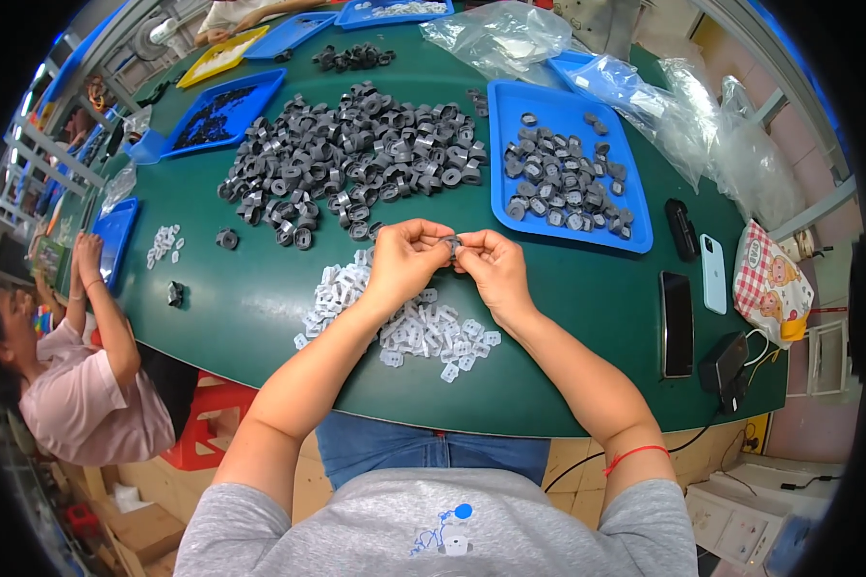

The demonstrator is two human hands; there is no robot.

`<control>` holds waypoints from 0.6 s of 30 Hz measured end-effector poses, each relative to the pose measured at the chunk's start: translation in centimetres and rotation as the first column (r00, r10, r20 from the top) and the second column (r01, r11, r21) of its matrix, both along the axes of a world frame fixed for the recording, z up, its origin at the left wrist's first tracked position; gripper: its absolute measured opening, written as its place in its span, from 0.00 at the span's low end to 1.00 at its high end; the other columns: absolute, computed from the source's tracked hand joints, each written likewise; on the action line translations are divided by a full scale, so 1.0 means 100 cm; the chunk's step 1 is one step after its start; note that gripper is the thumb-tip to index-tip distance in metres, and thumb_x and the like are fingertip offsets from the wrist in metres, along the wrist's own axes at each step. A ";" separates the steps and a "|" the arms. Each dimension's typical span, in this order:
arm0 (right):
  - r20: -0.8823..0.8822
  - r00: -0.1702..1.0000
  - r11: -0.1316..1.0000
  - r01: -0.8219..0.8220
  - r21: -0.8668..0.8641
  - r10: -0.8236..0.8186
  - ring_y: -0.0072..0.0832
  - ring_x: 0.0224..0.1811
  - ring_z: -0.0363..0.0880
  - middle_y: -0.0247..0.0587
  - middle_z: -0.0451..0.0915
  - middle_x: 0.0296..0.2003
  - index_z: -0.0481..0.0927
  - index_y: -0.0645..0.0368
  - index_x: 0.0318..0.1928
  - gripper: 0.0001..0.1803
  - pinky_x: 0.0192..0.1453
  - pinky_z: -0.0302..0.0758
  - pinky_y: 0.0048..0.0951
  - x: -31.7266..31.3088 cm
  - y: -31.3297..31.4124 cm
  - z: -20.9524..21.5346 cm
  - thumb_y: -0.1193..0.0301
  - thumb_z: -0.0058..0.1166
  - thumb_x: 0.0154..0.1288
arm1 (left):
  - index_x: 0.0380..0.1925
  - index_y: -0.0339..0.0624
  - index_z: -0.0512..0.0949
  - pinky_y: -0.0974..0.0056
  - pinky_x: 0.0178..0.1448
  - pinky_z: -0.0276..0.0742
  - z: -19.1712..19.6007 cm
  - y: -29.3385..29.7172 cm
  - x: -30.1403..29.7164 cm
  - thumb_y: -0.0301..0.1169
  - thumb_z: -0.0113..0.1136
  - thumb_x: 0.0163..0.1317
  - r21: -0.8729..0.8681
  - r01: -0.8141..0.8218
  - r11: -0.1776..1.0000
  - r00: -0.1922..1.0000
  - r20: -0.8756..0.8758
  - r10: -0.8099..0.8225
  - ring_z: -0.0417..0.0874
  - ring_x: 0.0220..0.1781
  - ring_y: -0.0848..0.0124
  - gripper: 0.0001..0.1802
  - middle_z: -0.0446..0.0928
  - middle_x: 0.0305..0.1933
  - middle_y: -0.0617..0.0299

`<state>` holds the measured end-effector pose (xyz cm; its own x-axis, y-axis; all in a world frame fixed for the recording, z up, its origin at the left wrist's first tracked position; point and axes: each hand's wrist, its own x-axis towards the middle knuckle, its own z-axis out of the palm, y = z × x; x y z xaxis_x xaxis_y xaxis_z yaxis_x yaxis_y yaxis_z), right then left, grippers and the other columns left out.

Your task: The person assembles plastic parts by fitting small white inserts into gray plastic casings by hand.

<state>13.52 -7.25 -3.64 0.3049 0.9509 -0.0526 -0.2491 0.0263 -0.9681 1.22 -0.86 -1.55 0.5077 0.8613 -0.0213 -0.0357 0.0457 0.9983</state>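
Both my hands meet over the green table, pinching one small dark grey plastic part (pixel 453 246) between their fingertips. My left hand (pixel 407 258) grips it from the left, and my right hand (pixel 496 270) from the right. Fingers cover most of it. Beneath and between my forearms lies a loose pile of small pale grey-white plastic pieces (pixel 423 329). Just beyond my hands spreads a large heap of dark grey ring-shaped parts (pixel 356 159). To the far right of my hands, a blue tray (pixel 573 236) holds many dark parts with lighter inserts (pixel 558 178).
Along the right are a black phone (pixel 676 324), a light blue phone (pixel 712 274), a black case (pixel 681 229), a charger (pixel 724 363) and a checked bag (pixel 770 279). Plastic bags (pixel 510 38) lie at the back. At left, a co-worker (pixel 91 385) sits near another blue tray (pixel 115 240).
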 end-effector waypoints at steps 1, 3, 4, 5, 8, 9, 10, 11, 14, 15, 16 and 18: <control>0.036 0.999 1.000 0.005 -0.005 -0.005 0.18 0.29 0.76 0.37 0.78 0.29 0.75 0.68 0.36 0.07 0.35 0.73 0.17 0.000 0.000 0.000 0.79 0.50 0.56 | 0.32 0.25 0.74 0.74 0.35 0.77 -0.001 0.000 0.001 0.20 0.57 0.50 -0.019 0.001 1.000 1.000 0.016 0.000 0.79 0.29 0.76 0.10 0.78 0.29 0.56; -0.019 1.000 1.000 0.016 -0.005 -0.016 0.19 0.30 0.76 0.37 0.78 0.30 0.75 0.68 0.36 0.07 0.35 0.73 0.18 -0.001 0.000 0.002 0.79 0.50 0.56 | 0.33 0.25 0.74 0.74 0.35 0.77 -0.002 0.001 0.000 0.20 0.57 0.50 -0.038 0.000 0.999 0.999 0.032 0.001 0.79 0.29 0.76 0.10 0.78 0.29 0.56; -0.074 0.997 1.000 0.027 -0.005 -0.028 0.19 0.30 0.76 0.37 0.78 0.30 0.75 0.67 0.36 0.07 0.36 0.73 0.18 -0.002 0.000 0.004 0.78 0.50 0.57 | 0.35 0.25 0.74 0.74 0.35 0.76 -0.003 0.002 -0.001 0.21 0.57 0.50 -0.077 0.004 0.997 0.999 0.040 -0.001 0.79 0.29 0.77 0.11 0.78 0.30 0.56; -0.074 0.997 1.000 0.026 -0.004 -0.026 0.19 0.30 0.76 0.37 0.78 0.30 0.75 0.67 0.36 0.07 0.36 0.73 0.18 -0.002 0.000 0.004 0.78 0.50 0.57 | 0.37 0.26 0.74 0.75 0.36 0.76 -0.003 0.002 -0.002 0.21 0.56 0.50 -0.117 0.008 0.993 0.999 0.048 -0.002 0.79 0.30 0.77 0.13 0.78 0.30 0.56; -0.214 0.976 0.999 -0.032 -0.008 0.030 0.20 0.30 0.76 0.38 0.78 0.30 0.75 0.66 0.37 0.07 0.37 0.73 0.20 0.002 0.000 0.006 0.76 0.49 0.59 | 0.41 0.28 0.74 0.76 0.36 0.74 -0.004 0.002 -0.003 0.21 0.56 0.50 -0.129 0.060 0.990 0.998 0.038 -0.055 0.78 0.31 0.78 0.16 0.78 0.31 0.56; -0.216 0.976 0.999 -0.036 -0.019 0.031 0.21 0.31 0.76 0.38 0.78 0.30 0.75 0.66 0.37 0.08 0.37 0.73 0.21 0.003 0.000 0.007 0.75 0.49 0.59 | 0.41 0.28 0.74 0.76 0.36 0.74 -0.003 0.002 -0.003 0.21 0.56 0.50 -0.131 0.062 0.989 0.998 0.037 -0.058 0.78 0.31 0.78 0.16 0.78 0.31 0.56; -0.219 0.975 0.999 -0.040 -0.029 0.032 0.21 0.31 0.76 0.38 0.78 0.30 0.75 0.66 0.37 0.08 0.38 0.73 0.21 0.004 0.000 0.007 0.75 0.49 0.59 | 0.42 0.28 0.74 0.74 0.40 0.74 -0.002 0.001 -0.003 0.21 0.56 0.51 -0.120 0.070 0.990 0.998 0.007 -0.070 0.79 0.33 0.76 0.16 0.78 0.34 0.56; -0.220 0.975 0.999 -0.037 -0.032 0.029 0.21 0.31 0.76 0.38 0.78 0.30 0.75 0.66 0.37 0.08 0.38 0.73 0.21 0.005 0.000 0.006 0.75 0.49 0.59 | 0.44 0.29 0.73 0.73 0.44 0.74 0.000 0.000 -0.003 0.21 0.57 0.51 -0.110 0.078 0.991 0.996 -0.024 -0.081 0.79 0.36 0.75 0.17 0.78 0.36 0.55; -0.241 0.970 0.999 -0.039 -0.026 0.032 0.21 0.32 0.76 0.38 0.78 0.30 0.75 0.66 0.37 0.08 0.38 0.73 0.21 0.005 0.000 0.006 0.75 0.48 0.59 | 0.44 0.29 0.73 0.73 0.44 0.74 0.005 -0.003 -0.003 0.20 0.57 0.51 -0.098 0.088 0.991 0.995 -0.033 -0.092 0.79 0.36 0.76 0.17 0.78 0.36 0.55; -0.244 0.969 0.999 -0.032 -0.028 0.025 0.21 0.32 0.76 0.38 0.77 0.30 0.74 0.66 0.37 0.08 0.38 0.73 0.21 0.005 0.000 0.006 0.75 0.48 0.59 | 0.44 0.29 0.73 0.73 0.44 0.74 0.005 -0.003 -0.003 0.20 0.57 0.51 -0.099 0.089 0.991 0.995 -0.033 -0.092 0.79 0.36 0.76 0.17 0.78 0.36 0.55; -0.248 0.969 0.999 -0.025 -0.029 0.017 0.21 0.31 0.76 0.38 0.77 0.30 0.74 0.66 0.37 0.08 0.38 0.73 0.21 0.005 0.000 0.005 0.75 0.48 0.59 | 0.44 0.29 0.73 0.74 0.43 0.74 0.004 -0.004 -0.002 0.20 0.57 0.51 -0.080 0.089 0.993 0.995 -0.037 -0.092 0.79 0.36 0.76 0.17 0.78 0.36 0.55; -0.251 0.968 0.999 -0.013 -0.031 0.005 0.21 0.31 0.76 0.38 0.77 0.31 0.74 0.66 0.37 0.07 0.38 0.73 0.21 0.005 0.001 0.005 0.75 0.48 0.59 | 0.44 0.29 0.73 0.74 0.43 0.74 0.004 -0.005 -0.001 0.20 0.57 0.51 -0.062 0.091 0.994 0.995 -0.042 -0.094 0.78 0.36 0.76 0.17 0.78 0.35 0.55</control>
